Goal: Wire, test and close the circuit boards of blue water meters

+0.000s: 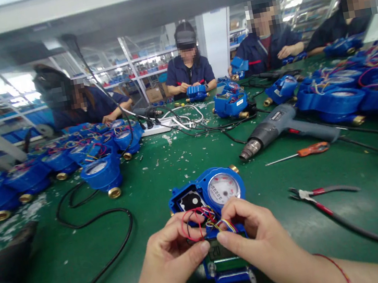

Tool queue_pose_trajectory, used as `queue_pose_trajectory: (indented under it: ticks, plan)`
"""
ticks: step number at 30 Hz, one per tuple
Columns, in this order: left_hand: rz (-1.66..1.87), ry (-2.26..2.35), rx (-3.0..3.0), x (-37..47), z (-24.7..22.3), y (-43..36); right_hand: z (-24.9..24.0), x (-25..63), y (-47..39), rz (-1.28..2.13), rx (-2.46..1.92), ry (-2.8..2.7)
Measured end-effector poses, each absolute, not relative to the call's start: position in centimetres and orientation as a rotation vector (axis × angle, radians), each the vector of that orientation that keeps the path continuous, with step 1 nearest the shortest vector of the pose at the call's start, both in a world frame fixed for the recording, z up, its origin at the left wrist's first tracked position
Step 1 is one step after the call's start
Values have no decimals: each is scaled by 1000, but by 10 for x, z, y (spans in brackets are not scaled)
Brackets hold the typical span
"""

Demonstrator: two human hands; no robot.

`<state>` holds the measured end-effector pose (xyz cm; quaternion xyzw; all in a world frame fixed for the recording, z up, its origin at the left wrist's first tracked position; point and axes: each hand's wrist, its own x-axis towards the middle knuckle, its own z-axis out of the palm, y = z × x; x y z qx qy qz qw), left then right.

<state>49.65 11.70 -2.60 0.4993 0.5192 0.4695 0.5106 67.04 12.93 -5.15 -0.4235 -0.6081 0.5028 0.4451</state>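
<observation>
A blue water meter (204,180) lies on the green bench right in front of me. Its round white dial faces up, and a side compartment stands uncovered. Nearer to me is a blue electronic display module (228,263) with a small grey screen. My left hand (175,249) grips the module's left upper edge, thumb at the screen. On the opposite side, my right hand (254,232) grips it likewise. Thin red, black, yellow and white wires (207,216) bunch between my fingers and the meter; the fingertips beneath are partly hidden.
Right of the meter lie a heat gun (278,128), an orange-handled screwdriver (313,149) and red-handled cutting pliers (325,200). More blue meters (101,171) line both sides. A black cable (130,220) curves at left. Several co-workers (189,70) sit opposite, near a white power strip (157,127).
</observation>
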Motion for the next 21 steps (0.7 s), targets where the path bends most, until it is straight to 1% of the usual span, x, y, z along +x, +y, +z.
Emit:
queue_pose_trajectory:
  ticks: [7, 13, 21]
  plan:
    - [1197, 1254, 1302, 497, -31, 117, -53, 670, 131, 1283, -1037, -1468]
    - [1184, 1234, 1344, 497, -35, 118, -54, 670, 130, 1177, -1011, -1515]
    - [1097, 1229, 1280, 498, -30, 118, -56, 670, 127, 1085, -981, -1589]
